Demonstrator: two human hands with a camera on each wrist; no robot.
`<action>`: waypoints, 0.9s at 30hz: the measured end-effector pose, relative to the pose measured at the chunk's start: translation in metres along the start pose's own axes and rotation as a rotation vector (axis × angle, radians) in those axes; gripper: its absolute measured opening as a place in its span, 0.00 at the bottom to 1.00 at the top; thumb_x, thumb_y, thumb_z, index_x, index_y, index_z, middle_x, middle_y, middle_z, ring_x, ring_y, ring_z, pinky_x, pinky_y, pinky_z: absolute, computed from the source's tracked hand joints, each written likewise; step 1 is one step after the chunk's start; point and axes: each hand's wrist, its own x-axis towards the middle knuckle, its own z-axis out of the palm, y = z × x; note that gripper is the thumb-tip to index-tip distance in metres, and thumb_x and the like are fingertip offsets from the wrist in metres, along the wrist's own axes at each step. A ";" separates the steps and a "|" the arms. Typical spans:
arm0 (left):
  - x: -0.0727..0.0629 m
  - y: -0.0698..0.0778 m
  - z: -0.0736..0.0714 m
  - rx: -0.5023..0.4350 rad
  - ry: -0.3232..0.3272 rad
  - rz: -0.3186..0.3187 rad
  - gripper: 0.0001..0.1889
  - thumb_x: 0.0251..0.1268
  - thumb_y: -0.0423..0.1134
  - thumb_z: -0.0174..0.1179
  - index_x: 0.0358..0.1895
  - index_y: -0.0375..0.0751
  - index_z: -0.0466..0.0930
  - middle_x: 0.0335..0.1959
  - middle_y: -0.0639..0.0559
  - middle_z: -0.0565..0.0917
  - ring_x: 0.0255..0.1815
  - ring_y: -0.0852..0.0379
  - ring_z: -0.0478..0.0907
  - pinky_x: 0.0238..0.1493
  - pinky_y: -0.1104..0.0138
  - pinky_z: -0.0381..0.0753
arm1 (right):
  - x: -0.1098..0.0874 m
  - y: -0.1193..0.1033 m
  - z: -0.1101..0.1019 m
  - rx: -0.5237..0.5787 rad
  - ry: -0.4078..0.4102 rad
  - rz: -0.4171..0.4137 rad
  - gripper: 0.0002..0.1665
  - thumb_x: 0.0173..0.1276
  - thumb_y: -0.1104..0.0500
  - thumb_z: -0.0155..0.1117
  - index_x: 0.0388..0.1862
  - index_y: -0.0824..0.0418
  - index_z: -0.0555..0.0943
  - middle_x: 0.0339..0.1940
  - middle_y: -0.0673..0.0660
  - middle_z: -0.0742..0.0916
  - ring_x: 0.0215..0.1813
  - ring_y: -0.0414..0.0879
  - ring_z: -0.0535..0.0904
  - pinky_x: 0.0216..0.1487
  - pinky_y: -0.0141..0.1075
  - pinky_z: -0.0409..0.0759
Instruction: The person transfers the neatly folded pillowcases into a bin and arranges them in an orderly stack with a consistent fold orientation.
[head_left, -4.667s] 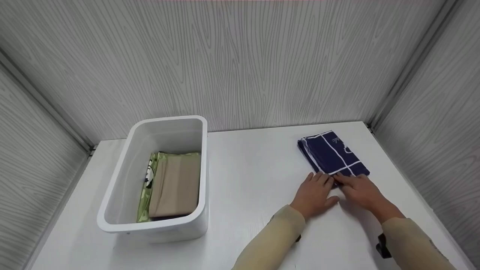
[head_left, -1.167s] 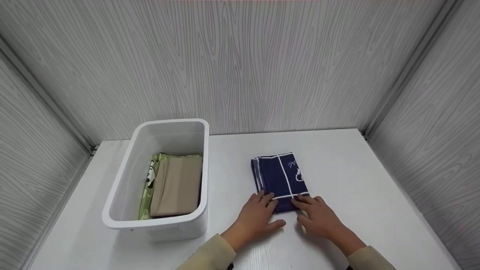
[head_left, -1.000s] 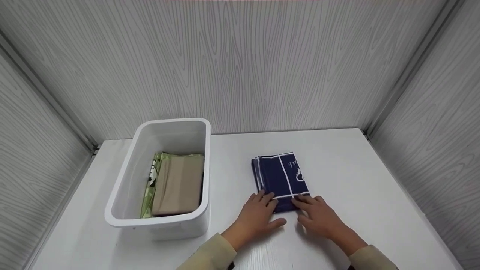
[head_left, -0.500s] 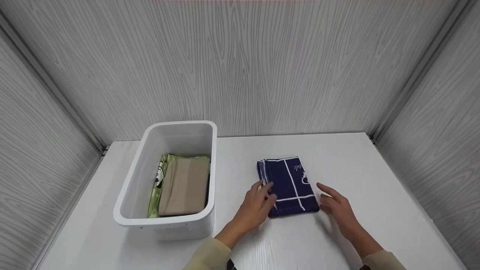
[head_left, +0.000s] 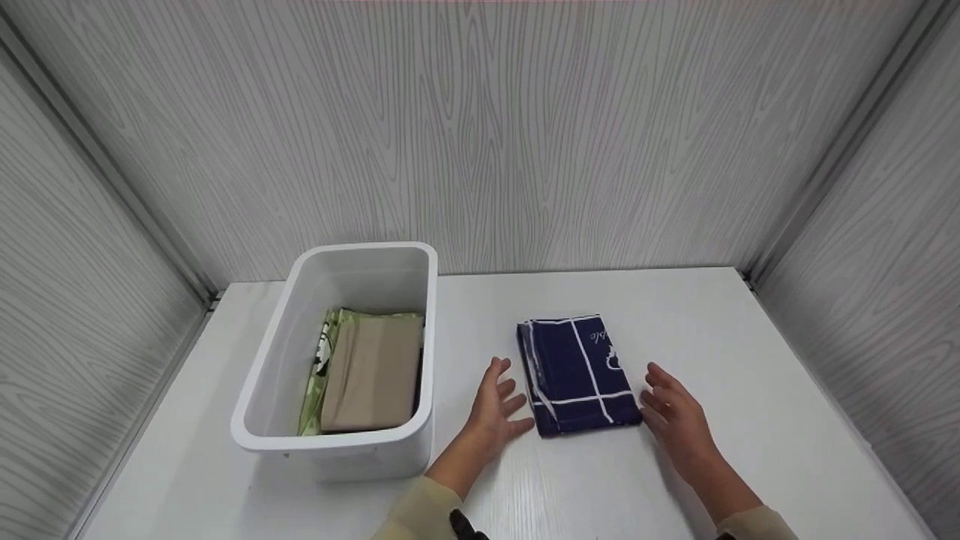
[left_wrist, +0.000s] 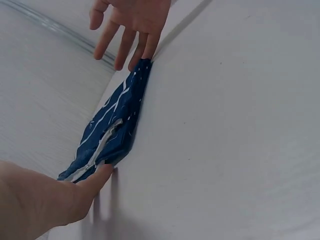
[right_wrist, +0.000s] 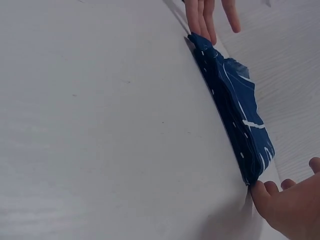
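Observation:
A folded navy cloth [head_left: 576, 371] with white lines and partial white lettering lies flat on the white table. My left hand [head_left: 491, 409] stands on edge beside its left side, fingers spread and palm facing the cloth. At the opposite side my right hand [head_left: 679, 420] has loosely bent fingers, the tips right at the near right corner. In the left wrist view, a left fingertip [left_wrist: 107, 170] is close to the cloth's corner. The right wrist view shows the cloth's stacked layers [right_wrist: 225, 110] between both hands. Neither hand grips anything.
To the left stands a white plastic bin [head_left: 259, 382]. Inside it lie a folded beige cloth [head_left: 375, 371] and a green patterned cloth [head_left: 315, 390] partly beneath. Grey wood-grain panels [head_left: 480, 135] close off the back and both sides of the table.
The navy cloth has come left from the table's right side to the middle. My hands have left its near edge for its two sides, the left one most recently lifting off its surface.

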 end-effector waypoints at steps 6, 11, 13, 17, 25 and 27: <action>0.001 -0.002 -0.002 -0.067 -0.040 -0.022 0.42 0.72 0.69 0.34 0.81 0.46 0.47 0.80 0.30 0.44 0.77 0.28 0.51 0.66 0.36 0.66 | 0.000 -0.001 -0.002 0.066 0.021 0.013 0.35 0.81 0.56 0.38 0.83 0.58 0.46 0.83 0.62 0.49 0.82 0.60 0.46 0.79 0.52 0.50; 0.004 -0.004 -0.003 -0.104 -0.034 -0.024 0.41 0.73 0.67 0.34 0.80 0.45 0.48 0.79 0.30 0.45 0.76 0.28 0.53 0.66 0.37 0.67 | 0.001 -0.004 -0.002 0.088 0.026 0.045 0.36 0.82 0.53 0.40 0.83 0.56 0.45 0.83 0.61 0.48 0.82 0.59 0.45 0.79 0.54 0.51; 0.004 -0.005 -0.002 -0.120 -0.030 -0.029 0.41 0.73 0.66 0.34 0.80 0.44 0.49 0.80 0.30 0.45 0.76 0.27 0.53 0.65 0.38 0.68 | 0.001 -0.005 -0.003 0.102 0.032 0.059 0.36 0.82 0.51 0.41 0.83 0.55 0.45 0.83 0.60 0.48 0.82 0.59 0.45 0.79 0.54 0.51; 0.006 -0.003 -0.001 -0.134 -0.028 -0.042 0.41 0.73 0.66 0.35 0.80 0.44 0.49 0.80 0.31 0.45 0.75 0.27 0.53 0.66 0.38 0.68 | 0.003 -0.006 -0.006 0.123 0.028 0.095 0.36 0.82 0.50 0.39 0.83 0.52 0.44 0.84 0.59 0.46 0.82 0.60 0.47 0.78 0.53 0.53; 0.010 0.000 0.000 -0.092 -0.043 -0.055 0.41 0.73 0.66 0.35 0.80 0.43 0.49 0.79 0.29 0.47 0.75 0.28 0.55 0.71 0.45 0.64 | 0.009 -0.004 -0.010 0.271 -0.042 0.145 0.38 0.81 0.45 0.41 0.83 0.49 0.43 0.83 0.62 0.46 0.80 0.63 0.50 0.78 0.52 0.55; 0.012 0.000 0.001 -0.101 -0.046 -0.054 0.41 0.74 0.65 0.35 0.80 0.43 0.49 0.78 0.28 0.48 0.75 0.28 0.55 0.72 0.45 0.63 | 0.010 -0.003 -0.011 0.279 -0.055 0.147 0.38 0.81 0.45 0.41 0.83 0.50 0.43 0.83 0.63 0.46 0.80 0.62 0.49 0.78 0.52 0.54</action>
